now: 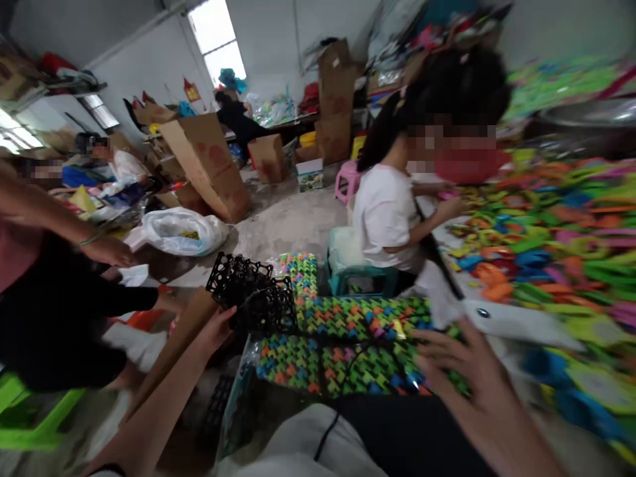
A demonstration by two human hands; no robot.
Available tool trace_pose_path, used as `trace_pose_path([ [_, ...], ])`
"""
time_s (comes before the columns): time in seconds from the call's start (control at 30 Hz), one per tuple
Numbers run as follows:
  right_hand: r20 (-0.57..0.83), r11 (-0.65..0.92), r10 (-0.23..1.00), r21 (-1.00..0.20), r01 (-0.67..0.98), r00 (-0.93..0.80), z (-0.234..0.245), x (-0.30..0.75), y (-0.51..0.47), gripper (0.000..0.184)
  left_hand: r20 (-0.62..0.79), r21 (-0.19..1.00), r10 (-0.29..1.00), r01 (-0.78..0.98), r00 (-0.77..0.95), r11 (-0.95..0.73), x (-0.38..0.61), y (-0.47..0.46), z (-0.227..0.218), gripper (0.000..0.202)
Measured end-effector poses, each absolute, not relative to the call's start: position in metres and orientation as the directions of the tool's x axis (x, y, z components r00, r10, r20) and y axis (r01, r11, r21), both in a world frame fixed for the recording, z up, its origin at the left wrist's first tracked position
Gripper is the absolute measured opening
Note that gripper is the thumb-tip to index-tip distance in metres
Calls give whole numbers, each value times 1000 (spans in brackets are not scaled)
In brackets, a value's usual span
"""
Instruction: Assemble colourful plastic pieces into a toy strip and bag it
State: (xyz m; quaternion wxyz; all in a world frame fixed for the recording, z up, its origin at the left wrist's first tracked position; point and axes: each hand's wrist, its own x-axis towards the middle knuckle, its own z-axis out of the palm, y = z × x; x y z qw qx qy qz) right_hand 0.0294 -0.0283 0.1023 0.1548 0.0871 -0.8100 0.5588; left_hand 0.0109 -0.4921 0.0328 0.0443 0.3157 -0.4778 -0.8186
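My left hand (218,331) grips the near left edge of some black openwork plastic trays (261,298), its fingers partly hidden behind them. The trays lie tilted at the left end of a layer of small toy pieces (342,318) in green, blue, orange and yellow, packed in rows. Blurred by motion, my right hand (470,371) hovers over the right end of those rows with its fingers spread and nothing in them. Dark bands cross the packed rows. Clear plastic film (238,384) hangs at their near left side.
A person in a white shirt (385,209) sits at the right beside heaped colourful plastic parts (551,245). Someone in dark shorts (59,305) stands close on the left, near a green stool (37,411). Cardboard boxes (209,162) and a white sack (179,232) stand beyond.
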Motion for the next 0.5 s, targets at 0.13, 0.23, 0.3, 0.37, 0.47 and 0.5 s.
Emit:
trace_pose_path([
  [0.13, 341, 277, -41, -899, -338, -939, 115, 4, -84, 75, -417, 837, -195, -291, -888, -464, -15, -437, 46, 35],
  [0.23, 342, 287, -4, -900, -329, -940, 117, -7, -103, 74, -382, 852, -93, -311, -919, -421, -20, -408, 52, 40],
  [0.3, 338, 315, 6, -894, -319, -941, 116, -6, -103, 71, -373, 858, -51, -323, -927, -399, -21, -394, 56, 40],
  [0.37, 334, 343, 11, -886, -310, -942, 111, -1, -99, 70, -379, 857, -34, -337, -925, -391, -20, -384, 58, 40],
  [0.47, 339, 352, 40, -885, -304, -940, 102, 5, -93, 71, -419, 844, -44, -371, -907, -388, -18, -374, 63, 38],
  [0.5, 343, 342, 49, -888, -307, -938, 99, 6, -93, 72, -432, 841, -46, -383, -901, -383, -18, -371, 65, 38],
])
